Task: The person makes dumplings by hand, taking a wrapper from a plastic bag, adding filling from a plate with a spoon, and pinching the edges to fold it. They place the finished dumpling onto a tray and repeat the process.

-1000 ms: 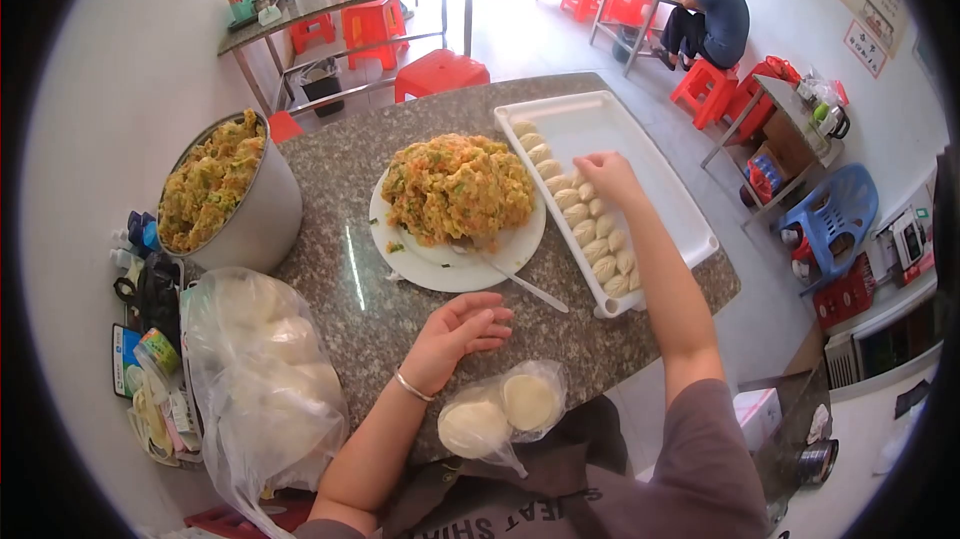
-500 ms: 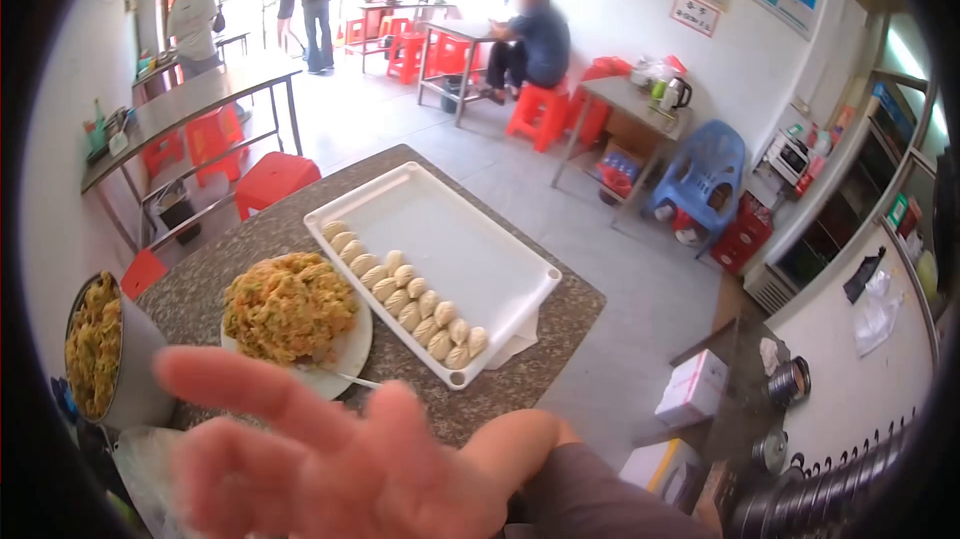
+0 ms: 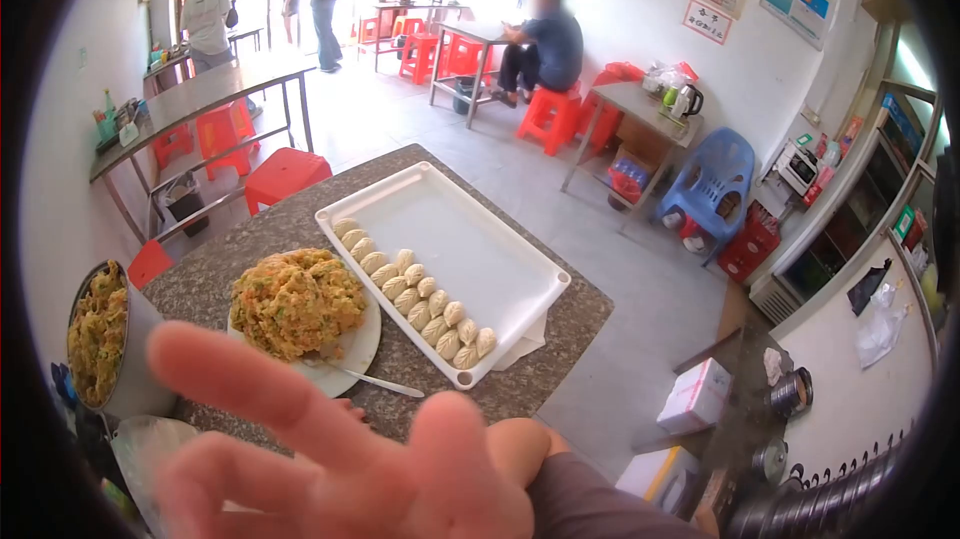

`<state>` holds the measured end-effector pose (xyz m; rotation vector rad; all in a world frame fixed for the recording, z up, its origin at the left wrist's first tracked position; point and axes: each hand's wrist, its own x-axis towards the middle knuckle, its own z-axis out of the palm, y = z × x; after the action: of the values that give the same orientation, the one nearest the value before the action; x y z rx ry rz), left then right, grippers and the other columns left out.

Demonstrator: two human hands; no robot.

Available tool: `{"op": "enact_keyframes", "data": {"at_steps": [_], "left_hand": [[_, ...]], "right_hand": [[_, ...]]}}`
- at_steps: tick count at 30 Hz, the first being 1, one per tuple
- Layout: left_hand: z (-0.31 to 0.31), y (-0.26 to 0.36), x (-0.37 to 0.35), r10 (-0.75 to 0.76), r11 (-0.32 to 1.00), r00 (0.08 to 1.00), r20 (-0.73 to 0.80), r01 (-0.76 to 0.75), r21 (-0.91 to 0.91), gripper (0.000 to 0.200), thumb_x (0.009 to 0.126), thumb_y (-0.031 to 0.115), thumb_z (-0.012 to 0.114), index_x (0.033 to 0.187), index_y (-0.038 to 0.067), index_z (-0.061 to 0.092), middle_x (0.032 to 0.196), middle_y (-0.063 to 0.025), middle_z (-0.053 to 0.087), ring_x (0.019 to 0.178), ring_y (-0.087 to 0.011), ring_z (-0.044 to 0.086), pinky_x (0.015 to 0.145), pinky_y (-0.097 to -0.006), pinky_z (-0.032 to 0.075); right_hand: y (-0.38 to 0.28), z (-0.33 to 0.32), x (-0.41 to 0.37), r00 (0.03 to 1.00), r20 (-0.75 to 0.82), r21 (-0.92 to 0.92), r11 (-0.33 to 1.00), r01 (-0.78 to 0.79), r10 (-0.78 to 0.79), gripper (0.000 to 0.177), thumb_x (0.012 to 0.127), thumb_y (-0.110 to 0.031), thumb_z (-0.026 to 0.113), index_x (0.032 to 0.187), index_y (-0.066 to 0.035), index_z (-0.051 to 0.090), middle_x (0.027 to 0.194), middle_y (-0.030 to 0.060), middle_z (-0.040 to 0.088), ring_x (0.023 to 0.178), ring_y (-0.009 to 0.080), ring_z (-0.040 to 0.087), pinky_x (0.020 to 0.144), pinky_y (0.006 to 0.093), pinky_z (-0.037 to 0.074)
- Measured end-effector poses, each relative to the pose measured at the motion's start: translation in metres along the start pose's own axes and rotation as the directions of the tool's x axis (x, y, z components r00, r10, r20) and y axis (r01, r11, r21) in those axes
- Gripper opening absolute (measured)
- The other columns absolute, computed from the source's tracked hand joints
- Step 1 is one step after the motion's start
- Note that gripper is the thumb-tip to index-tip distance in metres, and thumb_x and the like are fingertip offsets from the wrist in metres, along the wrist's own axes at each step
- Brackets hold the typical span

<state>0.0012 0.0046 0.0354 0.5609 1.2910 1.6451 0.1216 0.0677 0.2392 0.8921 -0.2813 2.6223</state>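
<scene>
My right hand [image 3: 340, 469] is raised very close to the camera, large and blurred. Its fingers are spread and nothing is in them. Beyond it, a plate [image 3: 366, 349] bears a mound of orange-green filling [image 3: 298, 304], with a light-handled utensil [image 3: 385, 382] leaning out over the rim. A white tray [image 3: 480, 249] holds rows of pleated dumplings [image 3: 420, 304] along its left side. On the left stands a metal pot [image 3: 143, 344] with more filling. A small skin-coloured patch shows behind my right hand, perhaps my left hand; its fingers are mostly hidden.
The speckled stone table [image 3: 400, 157] has a corner on the right. A red stool [image 3: 285, 179] stands behind it. A seated person [image 3: 552, 44] and several standing people are farther back. A blue chair [image 3: 708, 184] and cardboard boxes [image 3: 695, 394] are to the right.
The view has shifted slightly, so the room and table appear a little farther right. My right hand stays raised with fingers spread. More of the utensil's handle shows now.
</scene>
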Motion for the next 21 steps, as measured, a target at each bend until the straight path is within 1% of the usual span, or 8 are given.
{"op": "enact_keyframes", "data": {"at_steps": [2, 6, 8, 9, 10, 13, 18, 21], "left_hand": [[0.004, 0.002, 0.001, 0.025, 0.999, 1.000, 0.015, -0.025, 0.024, 0.029, 0.094, 0.017, 0.049, 0.117, 0.000, 0.053, 0.114, -0.0169, 0.058, 0.096, -0.0201, 0.062, 0.074, -0.0270, 0.052], [0.014, 0.007, 0.010, 0.046, 0.994, 0.997, 0.068, -0.053, 0.093, 0.028, 0.095, 0.017, 0.047, 0.116, 0.000, 0.053, 0.114, -0.0176, 0.058, 0.095, -0.0200, 0.063, 0.073, -0.0263, 0.053], [0.000, -0.007, 0.017, -0.066, 0.997, 0.996, 0.052, 0.067, -0.025, 0.030, 0.093, 0.017, 0.051, 0.118, 0.000, 0.053, 0.109, -0.0153, 0.060, 0.091, -0.0196, 0.063, 0.073, -0.0272, 0.053], [-0.012, -0.019, 0.021, -0.154, 0.979, 0.987, 0.040, 0.158, -0.130, 0.032, 0.092, 0.017, 0.055, 0.119, 0.000, 0.052, 0.104, -0.0128, 0.063, 0.088, -0.0192, 0.064, 0.074, -0.0283, 0.053], [-0.015, -0.021, 0.020, -0.146, 0.979, 0.989, 0.001, 0.145, -0.143, 0.032, 0.092, 0.017, 0.055, 0.119, 0.000, 0.052, 0.104, -0.0128, 0.063, 0.088, -0.0192, 0.064, 0.074, -0.0283, 0.053], [-0.011, -0.021, 0.023, -0.169, 0.979, 0.985, 0.022, 0.171, -0.108, 0.032, 0.092, 0.018, 0.054, 0.119, 0.000, 0.051, 0.107, -0.0137, 0.062, 0.087, -0.0200, 0.065, 0.073, -0.0295, 0.054], [-0.012, -0.020, 0.022, -0.133, 0.987, 0.987, 0.087, 0.140, -0.080, 0.032, 0.093, 0.019, 0.053, 0.119, 0.000, 0.051, 0.109, -0.0124, 0.062, 0.090, -0.0180, 0.064, 0.077, -0.0286, 0.053], [-0.014, -0.020, 0.022, -0.142, 0.981, 0.985, 0.099, 0.154, -0.119, 0.035, 0.091, 0.021, 0.058, 0.119, 0.001, 0.052, 0.109, -0.0108, 0.061, 0.092, -0.0159, 0.062, 0.078, -0.0275, 0.051]], "right_hand": [[-0.001, -0.018, 0.001, 0.991, 0.130, 0.021, 1.000, 0.009, -0.012, 0.078, 0.086, -0.069, 0.017, 0.146, -0.022, -0.003, 0.125, 0.0237, 0.038, 0.110, 0.0350, 0.049, 0.053, 0.0412, 0.061], [-0.032, -0.042, -0.004, 0.997, -0.035, -0.151, 0.986, -0.069, 0.065, 0.070, 0.092, -0.053, 0.040, 0.145, -0.013, 0.016, 0.115, 0.0116, 0.046, 0.095, 0.0215, 0.053, 0.077, 0.0348, 0.052], [-0.071, -0.088, 0.010, 0.976, -0.198, -0.725, 0.683, -0.087, -0.086, 0.068, 0.092, -0.055, 0.040, 0.142, -0.012, 0.024, 0.107, 0.0134, 0.051, 0.093, 0.0230, 0.055, 0.076, 0.0369, 0.051], [-0.095, -0.123, 0.013, 0.966, -0.136, -0.889, 0.458, -0.020, -0.221, 0.051, 0.096, -0.040, 0.043, 0.135, -0.007, 0.037, 0.101, 0.0083, 0.055, 0.095, 0.0191, 0.055, 0.082, 0.0357, 0.048], [-0.122, -0.146, 0.017, 0.921, -0.209, -0.978, 0.079, -0.194, -0.327, 0.038, 0.096, -0.030, 0.047, 0.123, -0.003, 0.050, 0.102, 0.0051, 0.058, 0.098, 0.0151, 0.055, 0.086, 0.0333, 0.046], [-0.207, -0.230, 0.002, 0.775, -0.340, -0.788, -0.288, -0.544, -0.533, 0.027, 0.093, -0.021, 0.052, 0.111, -0.002, 0.060, 0.100, 0.0071, 0.065, 0.092, 0.0153, 0.060, 0.082, 0.0279, 0.047], [-0.237, -0.266, -0.019, 0.665, -0.543, -0.366, -0.569, -0.736, -0.512, 0.040, 0.083, -0.031, 0.063, 0.114, -0.006, 0.061, 0.098, 0.0120, 0.066, 0.090, 0.0214, 0.064, 0.081, 0.0311, 0.049], [-0.236, -0.271, -0.013, 0.682, -0.543, -0.214, -0.704, -0.677, -0.491, 0.043, 0.076, -0.032, 0.068, 0.111, -0.008, 0.064, 0.096, 0.0124, 0.067, 0.089, 0.0234, 0.065, 0.080, 0.0319, 0.050]]}}
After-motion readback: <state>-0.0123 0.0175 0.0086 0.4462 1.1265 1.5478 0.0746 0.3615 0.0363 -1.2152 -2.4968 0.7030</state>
